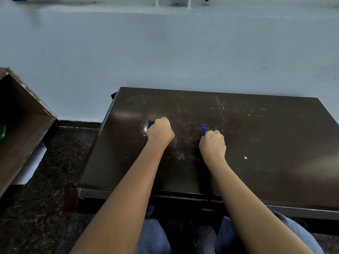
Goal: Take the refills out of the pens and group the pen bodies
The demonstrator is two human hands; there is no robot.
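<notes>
My left hand is closed in a fist around a bundle of dark blue pen bodies, whose ends poke out at the hand's upper left, low over the dark brown table. My right hand grips a bunch of thin blue refills; their tips stick out above the knuckles, pointing away from me. Both hands hover at or on the tabletop, about a hand's width apart. Most of each bundle is hidden inside the fists.
A pale blue wall rises right behind the table. A brown open shelf unit stands at the left, across a strip of dark speckled floor. My knees in blue jeans sit under the table's front edge.
</notes>
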